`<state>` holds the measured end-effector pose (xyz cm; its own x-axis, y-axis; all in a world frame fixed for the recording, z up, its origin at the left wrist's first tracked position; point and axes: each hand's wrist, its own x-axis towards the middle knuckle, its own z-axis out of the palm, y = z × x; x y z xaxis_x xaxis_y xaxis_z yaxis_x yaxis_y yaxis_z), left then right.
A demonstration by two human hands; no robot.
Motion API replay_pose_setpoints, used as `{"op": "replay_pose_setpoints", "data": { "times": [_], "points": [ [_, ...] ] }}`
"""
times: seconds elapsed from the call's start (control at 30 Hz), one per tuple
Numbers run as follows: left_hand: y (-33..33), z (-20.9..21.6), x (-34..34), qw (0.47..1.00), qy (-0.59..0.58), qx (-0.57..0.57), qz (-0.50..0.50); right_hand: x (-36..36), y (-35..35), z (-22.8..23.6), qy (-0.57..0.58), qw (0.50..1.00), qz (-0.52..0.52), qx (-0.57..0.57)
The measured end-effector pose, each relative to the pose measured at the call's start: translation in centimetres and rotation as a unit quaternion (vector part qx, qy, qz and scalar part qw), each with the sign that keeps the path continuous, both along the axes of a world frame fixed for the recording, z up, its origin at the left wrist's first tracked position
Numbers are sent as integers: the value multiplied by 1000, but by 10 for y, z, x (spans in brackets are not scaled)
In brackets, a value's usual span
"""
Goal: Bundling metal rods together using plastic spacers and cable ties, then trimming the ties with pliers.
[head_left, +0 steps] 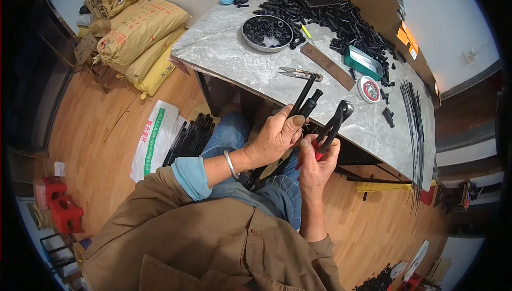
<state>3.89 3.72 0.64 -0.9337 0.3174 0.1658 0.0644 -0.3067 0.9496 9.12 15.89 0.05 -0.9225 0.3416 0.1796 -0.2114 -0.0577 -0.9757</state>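
Observation:
My left hand (273, 140) is closed around a black plastic tube with a stepped end (311, 103) and a slim black rod (302, 94) beside it, both pointing up past my fingers. My right hand (316, 169) holds pliers (341, 114) with a dark head and red handles, their head up. Thumb and fingertips of that hand also pinch close to my left thumb, where thin wire-like strands (304, 129) show; their ends are hard to make out. Both hands are above my lap at the table's front edge.
On the marble-patterned table (213, 43) lie snips (298, 73), a brown wooden strip (328, 66), a round tin of black rings (244, 34), a green box (362, 68), a small round dish (369, 89), thin black strands (413, 115) and heaped black parts (341, 19). Black rods (189, 139) lie left of my leg.

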Motion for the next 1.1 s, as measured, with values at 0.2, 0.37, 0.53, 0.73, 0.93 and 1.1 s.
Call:
{"op": "replay_pose_setpoints", "data": {
  "times": [0.2, 0.37, 0.53, 0.73, 0.93, 1.1],
  "points": [
    [-7, -4, -5, 999, -29, -22, -18, 31, 44, 5, -40, 930, -54, 361],
    [-2, -9, -4, 999, -5, -42, 14, 34, 53, 22, 29, 856, -31, 515],
    [5, -10, -1, 998, 20, -54, 34, 32, 54, 28, 27, 809, -41, 586],
    [6, -8, -1, 996, 19, -76, 40, 36, 55, 38, 13, 789, -24, 614],
    [6, -12, -2, 993, 67, -90, 45, 47, 62, 34, -88, 902, 101, 411],
    [8, -1, 3, 985, 122, -120, 33, 53, 84, 31, -316, 764, 441, -349]
  ]
}}
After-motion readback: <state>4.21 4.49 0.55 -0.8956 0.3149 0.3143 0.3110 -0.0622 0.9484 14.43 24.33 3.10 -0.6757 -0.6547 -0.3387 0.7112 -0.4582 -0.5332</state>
